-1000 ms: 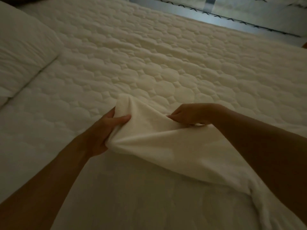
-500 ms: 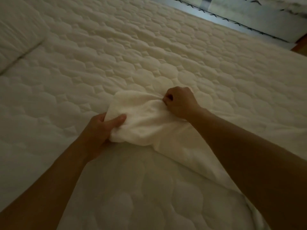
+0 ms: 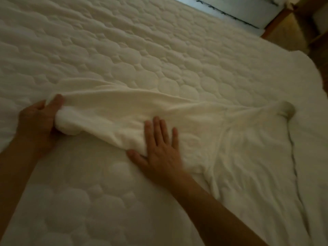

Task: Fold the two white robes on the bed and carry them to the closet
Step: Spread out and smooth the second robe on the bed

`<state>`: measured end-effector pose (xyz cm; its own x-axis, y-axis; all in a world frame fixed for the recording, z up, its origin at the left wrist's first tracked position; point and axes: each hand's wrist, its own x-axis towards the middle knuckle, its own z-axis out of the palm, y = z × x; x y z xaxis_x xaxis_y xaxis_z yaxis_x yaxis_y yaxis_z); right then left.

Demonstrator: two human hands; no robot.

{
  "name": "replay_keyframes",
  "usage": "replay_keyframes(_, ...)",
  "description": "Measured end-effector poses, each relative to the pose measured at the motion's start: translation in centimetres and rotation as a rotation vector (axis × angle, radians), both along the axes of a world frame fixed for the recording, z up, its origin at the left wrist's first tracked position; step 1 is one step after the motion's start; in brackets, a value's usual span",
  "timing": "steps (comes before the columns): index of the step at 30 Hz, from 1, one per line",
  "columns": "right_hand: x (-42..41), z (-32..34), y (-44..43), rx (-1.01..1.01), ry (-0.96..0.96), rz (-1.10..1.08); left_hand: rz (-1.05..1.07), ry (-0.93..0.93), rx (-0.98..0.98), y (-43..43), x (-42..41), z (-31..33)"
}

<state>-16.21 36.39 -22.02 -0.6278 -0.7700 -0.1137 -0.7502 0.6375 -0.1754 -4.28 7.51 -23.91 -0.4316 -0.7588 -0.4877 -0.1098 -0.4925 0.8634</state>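
Observation:
A white robe (image 3: 204, 132) lies spread across the quilted bed (image 3: 142, 50), its sleeve stretched out to the left. My left hand (image 3: 37, 121) grips the bunched end of that sleeve at the left. My right hand (image 3: 159, 150) lies flat with fingers spread on the sleeve near the middle, pressing it to the bed. The body of the robe runs to the right and down toward the lower right corner. Only this one robe is in sight.
The bed's far right corner (image 3: 305, 68) ends near a wooden floor and furniture (image 3: 291, 27) at the top right. A pale wall strip (image 3: 221, 9) runs along the bed's far edge. The room is dim.
My left hand has pulled the sleeve end out to the left. My right hand has let go of the fabric, opened and dropped flat on the sleeve. The view has swung right.

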Motion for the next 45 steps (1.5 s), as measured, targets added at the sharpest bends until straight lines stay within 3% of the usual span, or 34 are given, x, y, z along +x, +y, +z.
replay_keyframes(2, 0.0, 0.8, 1.2, -0.135, -0.034, 0.007, -0.107, 0.097, 0.056, -0.1, 0.8, -0.4)
replay_keyframes(4, 0.5, 1.6, 4.2, -0.311, 0.052, 0.019, -0.193, 0.226, 0.139, 1.2, 2.0, -0.2)
replay_keyframes(6, 0.7, 1.8, 7.7, -0.392, 0.189, 0.017, -0.232, 0.207, 0.108, 2.5, 3.5, -0.7)
replay_keyframes(8, 0.1, 1.2, 10.2, -0.377, 0.254, 0.035, -0.258, 0.070, -0.066, 3.1, 4.6, -1.1)
replay_keyframes(11, -1.0, 0.9, 11.1, -0.355, 0.293, 0.032, -0.169, -0.049, -0.184, 3.5, 3.5, 1.8)
replay_keyframes(16, -0.5, 4.3, 10.2, -0.586, 0.152, 0.131, 0.124, 0.128, -0.171, 2.0, -0.6, 9.9)
replay_keyframes(18, -0.5, 4.1, 10.8, -0.529, 0.085, 0.161, 0.145, 0.033, -0.234, 2.0, -1.0, 10.7)
replay_keyframes(21, -0.4, 3.2, 11.4, -0.227, -0.099, 0.185, -0.194, -0.435, -0.558, 1.8, 1.6, 8.3)
replay_keyframes(22, -0.3, 3.1, 11.1, -0.136, -0.176, 0.173, -0.309, -0.580, -0.581, 1.6, 3.0, 7.0)
replay_keyframes(25, -1.6, 3.8, 10.1, 0.033, -0.294, 0.183, -0.357, -0.777, -0.377, 1.5, 4.7, 6.1)
replay_keyframes(29, -4.1, 5.3, 7.6, 0.033, -0.320, 0.178, -0.288, -0.770, -0.384, -0.9, -0.3, 7.1)
replay_keyframes(34, -5.8, 4.2, 4.5, -0.294, 0.058, -0.039, -0.419, -0.701, -0.622, -1.9, -6.7, 7.1)
replay_keyframes(38, -8.0, 3.0, 2.7, -0.225, 0.079, -0.203, -0.106, -0.485, -0.901, -2.3, -9.0, 7.3)
replay_keyframes(40, -10.3, 3.0, 1.6, -0.237, 0.085, -0.215, -0.058, -0.493, -1.009, -3.3, -9.1, 7.5)
replay_keyframes(42, -13.0, 2.9, 0.9, -0.161, 0.066, -0.248, -0.160, -0.611, -1.010, -3.9, -8.7, 5.8)
replay_keyframes(45, -14.8, 0.4, 1.0, 0.072, -0.013, -0.305, -0.186, -0.614, -0.755, -4.0, -7.3, 3.0)
